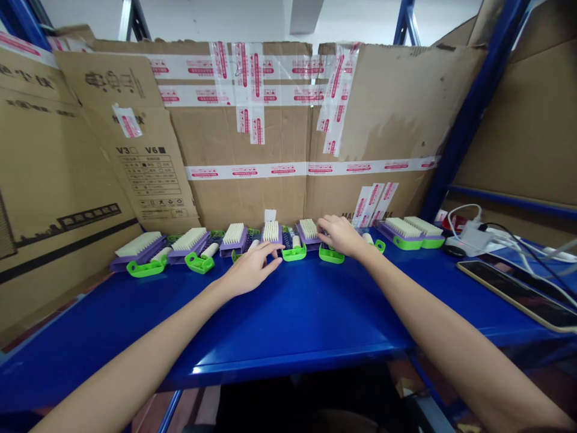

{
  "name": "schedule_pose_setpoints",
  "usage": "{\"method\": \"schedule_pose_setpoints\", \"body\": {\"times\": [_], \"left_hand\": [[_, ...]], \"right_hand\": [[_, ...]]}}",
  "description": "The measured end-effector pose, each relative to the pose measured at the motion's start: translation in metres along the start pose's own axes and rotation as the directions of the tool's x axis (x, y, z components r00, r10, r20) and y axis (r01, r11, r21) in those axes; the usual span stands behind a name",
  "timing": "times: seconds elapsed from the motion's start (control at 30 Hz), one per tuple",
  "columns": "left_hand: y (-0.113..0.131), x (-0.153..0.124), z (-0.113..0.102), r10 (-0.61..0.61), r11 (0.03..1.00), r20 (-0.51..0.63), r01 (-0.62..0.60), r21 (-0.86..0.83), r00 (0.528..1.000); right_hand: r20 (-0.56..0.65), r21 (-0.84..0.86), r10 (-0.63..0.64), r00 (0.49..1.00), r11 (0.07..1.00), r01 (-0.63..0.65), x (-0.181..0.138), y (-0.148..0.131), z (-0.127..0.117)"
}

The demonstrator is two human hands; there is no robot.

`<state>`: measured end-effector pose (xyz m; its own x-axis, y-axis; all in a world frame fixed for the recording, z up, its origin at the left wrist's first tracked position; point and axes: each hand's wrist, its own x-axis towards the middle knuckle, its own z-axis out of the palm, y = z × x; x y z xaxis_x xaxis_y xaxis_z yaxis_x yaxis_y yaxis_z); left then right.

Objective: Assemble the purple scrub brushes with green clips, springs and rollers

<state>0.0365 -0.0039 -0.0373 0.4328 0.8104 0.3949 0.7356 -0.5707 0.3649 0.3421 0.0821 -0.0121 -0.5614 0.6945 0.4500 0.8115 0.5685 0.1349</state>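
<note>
Seven purple-and-green brushes stand in a row along the back of the blue worktop (297, 313), bristles up, each with a green looped handle toward the viewer. From the left: first brush (137, 249), second brush (192, 245), third brush (234, 237), fourth brush (271, 233), fifth brush (308, 231) — then, after a gap filled by a hand, a pair of brushes (410, 231) set side by side at the right. Left hand (250, 269): lies flat and open, palm down, fingertips touching the worktop at the base of the fourth brush, gripping nothing. Right hand (339, 234): fingers curled loosely over a green handle (331, 255) just right of the fifth brush; whether it truly grips the handle cannot be told. Behind the row — taped cardboard sheets (252, 132) lining the shelf. Far right: white charger with cables (471, 237) and a dark phone (518, 294) lying flat.
</note>
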Motion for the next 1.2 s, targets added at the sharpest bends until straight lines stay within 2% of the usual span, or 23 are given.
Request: {"method": "schedule_pose_setpoints", "body": {"times": [0.23,0.47,0.63,0.93,1.2], "left_hand": [[0.002,-0.001,-0.001,-0.043,0.994,0.042,0.038,0.103,0.998],[0.005,-0.001,-0.003,-0.065,0.992,0.045,0.059,0.109,0.997],[0.005,-0.001,-0.003,-0.078,0.992,0.056,0.072,0.105,0.995],[0.005,-0.002,-0.002,-0.026,0.999,0.016,0.026,0.039,1.0],[0.005,-0.002,-0.002,-0.051,0.998,0.034,0.049,0.045,0.998]], "right_hand": [[-0.014,0.072,-0.117,0.993,0.99,0.118,0.001,-0.02,-0.001],[-0.003,0.156,-0.202,0.979,0.967,0.2,0.002,-0.026,0.004],[0.0,0.198,-0.205,0.979,0.959,0.201,0.002,-0.025,0.006],[0.008,0.288,-0.208,0.978,0.937,0.197,0.004,-0.023,0.006],[0.004,0.309,-0.205,0.979,0.931,0.194,0.004,-0.023,0.006]]}}
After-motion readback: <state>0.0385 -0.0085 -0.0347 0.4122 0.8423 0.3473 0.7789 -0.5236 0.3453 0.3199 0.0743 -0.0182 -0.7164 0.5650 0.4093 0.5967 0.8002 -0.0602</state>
